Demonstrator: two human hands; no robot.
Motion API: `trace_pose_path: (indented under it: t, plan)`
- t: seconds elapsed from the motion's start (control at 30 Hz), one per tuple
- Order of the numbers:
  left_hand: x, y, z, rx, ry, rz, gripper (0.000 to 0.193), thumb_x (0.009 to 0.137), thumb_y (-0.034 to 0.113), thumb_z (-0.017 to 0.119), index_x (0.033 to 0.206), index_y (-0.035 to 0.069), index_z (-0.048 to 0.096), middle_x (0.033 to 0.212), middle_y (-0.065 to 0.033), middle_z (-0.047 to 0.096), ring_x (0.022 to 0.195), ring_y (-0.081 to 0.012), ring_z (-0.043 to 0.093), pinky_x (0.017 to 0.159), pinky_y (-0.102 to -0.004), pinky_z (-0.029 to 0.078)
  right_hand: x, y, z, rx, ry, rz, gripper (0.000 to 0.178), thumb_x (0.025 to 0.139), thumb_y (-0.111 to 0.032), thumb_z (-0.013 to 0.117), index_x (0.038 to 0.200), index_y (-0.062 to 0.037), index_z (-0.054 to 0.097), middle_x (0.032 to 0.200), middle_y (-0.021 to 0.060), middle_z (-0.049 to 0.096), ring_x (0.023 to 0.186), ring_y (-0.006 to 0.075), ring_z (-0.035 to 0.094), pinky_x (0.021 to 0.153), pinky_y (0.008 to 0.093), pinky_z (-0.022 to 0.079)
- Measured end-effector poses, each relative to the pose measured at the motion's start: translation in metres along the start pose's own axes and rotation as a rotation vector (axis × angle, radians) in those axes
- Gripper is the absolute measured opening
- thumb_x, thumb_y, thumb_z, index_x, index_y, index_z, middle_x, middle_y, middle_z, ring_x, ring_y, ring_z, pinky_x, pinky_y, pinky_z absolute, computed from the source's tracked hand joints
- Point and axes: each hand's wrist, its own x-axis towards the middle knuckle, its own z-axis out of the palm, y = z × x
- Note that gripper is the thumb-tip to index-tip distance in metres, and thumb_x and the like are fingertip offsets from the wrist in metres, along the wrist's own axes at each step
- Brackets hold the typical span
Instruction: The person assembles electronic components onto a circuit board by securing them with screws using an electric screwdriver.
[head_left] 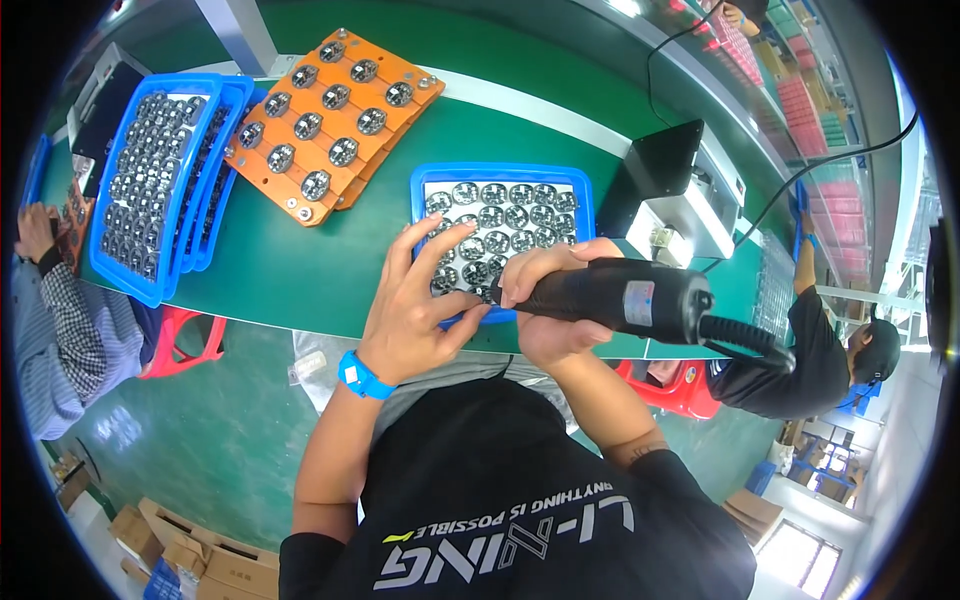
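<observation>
My right hand (555,325) is wrapped round a black electric screwdriver (610,297). The tool lies nearly level, its thick cord trailing off to the right and its tip pointing left over the near part of a blue tray (418,185). Rows of small round circuit boards (494,215) sit on the tray's white lining. At the tool's tip, the thumb and index finger of my left hand (415,310) are brought together on one round board (481,292), partly hidden by the fingers. The other fingers of that hand reach out over the tray's left side.
Orange fixture plates (355,155) carrying round boards lie at the back left. Beside them stand tilted blue trays (160,85) full of boards. A black and white device (690,200) is behind the screwdriver. Co-workers sit at left (75,330) and right (800,365).
</observation>
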Motion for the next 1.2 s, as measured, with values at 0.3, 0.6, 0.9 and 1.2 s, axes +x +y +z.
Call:
trace_pose_path:
  t: [0.3,0.6,0.9,1.2]
  plan:
    - [0.003,0.002,0.001,0.025,-0.016,-0.001,0.009,0.065,0.015,0.080,0.070,0.009,0.076,0.138,-0.0122,0.054,0.133,-0.0410,0.038,0.107,-0.0510,0.036,0.013,0.005,-0.002,0.118,0.038,0.195,0.076,0.082,-0.066,0.067,0.120,-0.0066,0.038,0.061,0.0106,0.053,0.047,0.0173,0.049,0.046,0.0290,0.043]
    - [0.008,0.008,0.004,0.027,-0.031,-0.011,0.012,0.065,0.013,0.081,0.075,0.009,0.076,0.139,-0.0164,0.053,0.133,-0.0430,0.039,0.107,-0.0511,0.036,0.012,-0.007,-0.013,0.109,0.109,0.164,0.106,0.077,-0.084,0.049,0.143,-0.0059,0.022,0.063,0.0094,0.054,0.049,0.0192,0.054,0.049,0.0311,0.048]
    - [0.008,0.009,0.002,0.028,-0.079,-0.008,0.021,0.061,0.016,0.081,0.079,0.008,0.075,0.143,-0.0216,0.048,0.134,-0.0450,0.036,0.109,-0.0539,0.030,0.052,-0.087,-0.119,-0.265,0.582,-0.288,0.087,0.085,-0.085,0.027,0.127,-0.0089,0.038,0.059,0.0083,0.050,0.044,0.0192,0.045,0.048,0.0316,0.041]
    - [0.008,0.009,0.000,0.022,-0.069,-0.016,0.026,0.060,0.019,0.081,0.083,0.008,0.075,0.143,-0.0220,0.047,0.134,-0.0444,0.036,0.110,-0.0538,0.030,0.056,-0.079,-0.137,-0.355,0.518,-0.210,0.074,0.092,-0.074,0.035,0.123,-0.0072,0.037,0.060,0.0085,0.048,0.047,0.0191,0.046,0.051,0.0313,0.041]
